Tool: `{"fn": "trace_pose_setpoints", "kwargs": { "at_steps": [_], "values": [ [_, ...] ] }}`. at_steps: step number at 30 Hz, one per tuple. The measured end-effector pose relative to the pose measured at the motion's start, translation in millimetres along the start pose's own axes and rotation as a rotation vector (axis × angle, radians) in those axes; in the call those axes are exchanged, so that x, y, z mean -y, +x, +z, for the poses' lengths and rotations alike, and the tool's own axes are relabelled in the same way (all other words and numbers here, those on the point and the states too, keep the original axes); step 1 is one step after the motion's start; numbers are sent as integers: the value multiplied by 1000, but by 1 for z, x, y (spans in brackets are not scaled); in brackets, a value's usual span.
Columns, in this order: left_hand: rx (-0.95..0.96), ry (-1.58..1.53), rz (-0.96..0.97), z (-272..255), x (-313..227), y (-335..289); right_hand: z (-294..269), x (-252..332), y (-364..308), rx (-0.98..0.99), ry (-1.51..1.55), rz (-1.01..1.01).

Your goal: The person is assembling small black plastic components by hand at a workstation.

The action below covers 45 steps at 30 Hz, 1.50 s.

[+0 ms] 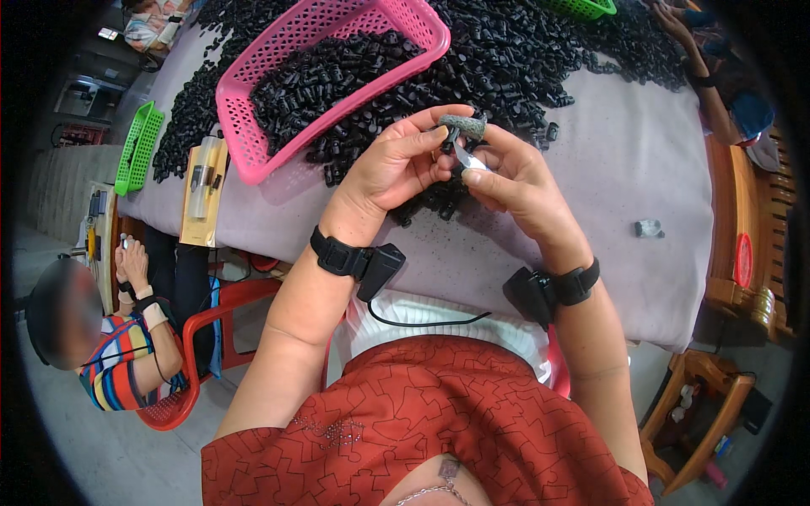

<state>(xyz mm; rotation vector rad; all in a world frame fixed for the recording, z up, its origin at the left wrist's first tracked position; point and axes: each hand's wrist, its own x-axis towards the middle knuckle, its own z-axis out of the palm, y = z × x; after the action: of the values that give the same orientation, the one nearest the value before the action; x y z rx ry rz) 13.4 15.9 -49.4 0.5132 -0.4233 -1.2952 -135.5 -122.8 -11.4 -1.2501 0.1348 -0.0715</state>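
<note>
In front of me, over the table's near part, my two hands meet. My left hand point(395, 160) is closed, pinching a small black plastic part point(451, 137) between thumb and fingers. My right hand point(521, 181) is closed on a small knife point(469, 158), its pale blade pointing toward the black part. A grey textured wrap point(462, 126) sits at the tip of my right index finger. Below and behind my hands lies a large heap of similar black parts point(506, 67). Each wrist wears a black strap with a box-like device.
A pink basket point(239, 156) of black parts stands just beyond my left hand. Left of it are a gold package point(202, 223) and a green basket point(139, 148). A grey scrap point(649, 228) lies at right. Co-workers sit at left and far right; a red chair point(198, 337) stands left.
</note>
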Motion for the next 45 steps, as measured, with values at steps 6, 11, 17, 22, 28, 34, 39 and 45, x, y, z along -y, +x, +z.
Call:
{"fn": "trace_pose_setpoints", "kwargs": {
  "at_steps": [6,11,17,22,28,34,39,45],
  "values": [
    [-34,-12,-12,3,-1,-1,3,2,0,-29,-42,-7],
    [-26,-3,-13,5,1,-1,-1,-3,2,-41,-19,5],
    [-5,7,-15,7,1,1,-4,-5,2,-24,12,-6],
    [-31,38,17,5,-1,2,0,0,1,-18,-15,8],
    [-70,125,32,11,-2,-2,3,3,2,-102,-87,23],
    [-274,414,267,34,-13,-9,-7,-8,4,-218,-4,-47],
    [-567,1093,804,41,-81,-26,-6,-6,7,-274,6,-54],
    [-739,1624,838,35,-89,-37,-8,-4,9,-273,6,-65]
  ]
}}
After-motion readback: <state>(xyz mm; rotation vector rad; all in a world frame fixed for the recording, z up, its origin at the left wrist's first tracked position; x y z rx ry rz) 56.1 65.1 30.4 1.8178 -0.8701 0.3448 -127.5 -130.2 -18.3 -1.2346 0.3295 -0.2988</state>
